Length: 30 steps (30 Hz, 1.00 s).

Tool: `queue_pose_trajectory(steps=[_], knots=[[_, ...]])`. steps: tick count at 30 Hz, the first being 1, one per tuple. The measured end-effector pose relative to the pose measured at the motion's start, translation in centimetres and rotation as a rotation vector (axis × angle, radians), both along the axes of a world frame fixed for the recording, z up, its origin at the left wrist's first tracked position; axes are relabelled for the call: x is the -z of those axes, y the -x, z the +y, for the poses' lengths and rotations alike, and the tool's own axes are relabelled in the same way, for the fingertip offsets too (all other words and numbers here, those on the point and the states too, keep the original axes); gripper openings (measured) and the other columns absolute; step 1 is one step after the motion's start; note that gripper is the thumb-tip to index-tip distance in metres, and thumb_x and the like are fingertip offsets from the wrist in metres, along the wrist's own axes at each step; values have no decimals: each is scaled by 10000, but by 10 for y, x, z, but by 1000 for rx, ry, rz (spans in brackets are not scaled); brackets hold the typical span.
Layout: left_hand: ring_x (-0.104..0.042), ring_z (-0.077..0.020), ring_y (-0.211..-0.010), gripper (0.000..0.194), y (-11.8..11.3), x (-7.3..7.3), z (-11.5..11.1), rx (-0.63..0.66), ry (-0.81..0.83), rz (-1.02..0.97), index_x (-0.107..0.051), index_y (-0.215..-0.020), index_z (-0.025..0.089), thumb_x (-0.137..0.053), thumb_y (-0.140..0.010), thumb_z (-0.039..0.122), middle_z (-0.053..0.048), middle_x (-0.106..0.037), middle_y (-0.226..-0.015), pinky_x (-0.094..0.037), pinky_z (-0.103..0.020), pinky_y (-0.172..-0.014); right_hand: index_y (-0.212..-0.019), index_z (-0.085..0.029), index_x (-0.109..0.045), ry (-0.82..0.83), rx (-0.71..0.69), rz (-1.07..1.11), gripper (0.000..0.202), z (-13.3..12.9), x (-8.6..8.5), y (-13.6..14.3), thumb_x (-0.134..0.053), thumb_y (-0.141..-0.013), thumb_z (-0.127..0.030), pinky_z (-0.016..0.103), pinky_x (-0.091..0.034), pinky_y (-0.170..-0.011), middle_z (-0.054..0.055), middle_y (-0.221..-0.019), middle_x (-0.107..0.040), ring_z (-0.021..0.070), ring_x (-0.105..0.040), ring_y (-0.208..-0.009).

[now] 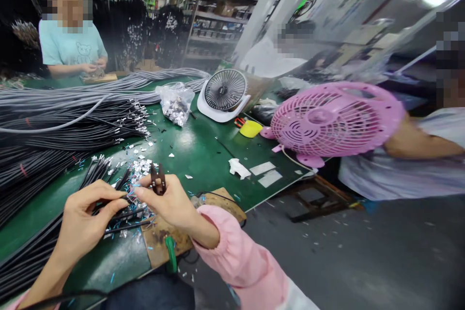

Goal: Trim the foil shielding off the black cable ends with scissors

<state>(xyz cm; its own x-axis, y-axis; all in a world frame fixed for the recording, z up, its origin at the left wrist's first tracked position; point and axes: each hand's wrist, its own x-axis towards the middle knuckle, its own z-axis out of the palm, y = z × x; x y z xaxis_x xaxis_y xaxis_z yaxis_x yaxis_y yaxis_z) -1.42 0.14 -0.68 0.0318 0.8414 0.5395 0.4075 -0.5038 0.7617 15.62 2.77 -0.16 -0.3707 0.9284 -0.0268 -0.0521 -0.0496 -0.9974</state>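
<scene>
My left hand (89,218) pinches a black cable close to its end, thumb against forefinger. My right hand (169,201) is closed around a pair of dark wire nippers (158,181), whose two jaws point up and stand apart. Its thumb and fingertip meet at the cable's end, where thin blue and red wires show; the fingers partly hide them. Under and around both hands lie loose wire offcuts and foil scraps (140,169). More black cables (39,252) run beneath my left hand.
Bundles of black cable (72,131) and grey cable (145,77) cover the left side. A bagged pile of parts (177,104), a white fan (225,91) and a pink fan (327,118) stand beyond. A wooden board (160,240) lies at the table edge. Co-workers sit across and at right.
</scene>
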Motion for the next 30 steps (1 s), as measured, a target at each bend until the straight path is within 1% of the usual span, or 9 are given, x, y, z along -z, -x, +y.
queue_pose_trajectory(steps=[4,7,10,13,15,17,19,23,30], knots=[[-594,-89,-591,113,2,5,-5,-88,-187,119,-703,-736,244,-728,-776,141,57,-659,-664,-481,-197,-576,-587,-177,-540,20,15,-52,213,-2,-1,1,-608,-777,-247,214,-286,-465,-70,-502,-394,72,-344,-485],[-585,-78,-619,121,-1,7,-6,-167,-295,209,-681,-768,234,-700,-813,122,61,-645,-702,-480,-196,-617,-525,-181,-475,-116,78,-126,321,-8,-3,4,-613,-802,-262,225,-288,-487,-64,-503,-374,80,-350,-512],[-578,-75,-627,120,-2,7,-5,-209,-328,227,-671,-776,230,-681,-834,126,63,-636,-708,-473,-196,-623,-538,-176,-521,-284,60,-130,301,-11,-2,6,-642,-802,-254,233,-352,-545,-55,-518,-433,90,-405,-539],[-562,-78,-611,94,-2,6,-6,-234,-279,161,-684,-781,236,-697,-831,158,64,-629,-699,-445,-204,-570,-794,-176,-675,-282,98,-149,93,-11,-1,4,-678,-789,-269,234,-429,-594,-25,-660,-602,116,-521,-607],[-554,-84,-603,86,-2,4,-7,-244,-253,103,-698,-781,244,-708,-821,168,63,-634,-694,-430,-215,-548,-1003,-190,-691,-324,184,-199,196,-10,1,2,-646,-829,-269,254,-475,-674,15,-835,-685,149,-597,-733],[-544,-91,-597,93,-2,3,-9,-255,-237,53,-706,-781,252,-710,-812,165,61,-637,-686,-423,-226,-541,-1071,-204,-690,-445,226,-247,217,-9,2,1,-572,-893,-244,283,-491,-768,43,-948,-708,169,-625,-843],[-538,-97,-598,102,-2,2,-11,-261,-219,28,-707,-779,259,-709,-805,161,59,-637,-682,-419,-235,-541,-991,-195,-710,-586,180,-267,196,-7,4,0,-530,-927,-237,289,-493,-767,54,-919,-709,172,-628,-826],[-537,-112,-596,99,-3,1,-13,-256,-198,21,-704,-760,265,-713,-798,175,54,-636,-667,-415,-254,-538,-744,-201,-686,-788,88,-275,316,-6,9,0,-471,-967,-262,260,-457,-611,39,-752,-667,153,-572,-668],[-538,-105,-608,115,-5,1,-13,-240,-199,42,-696,-778,273,-710,-803,162,63,-629,-679,-418,-249,-553,-712,-187,-670,-824,98,-265,346,-6,10,0,-456,-978,-246,255,-418,-566,32,-703,-640,142,-526,-618]])
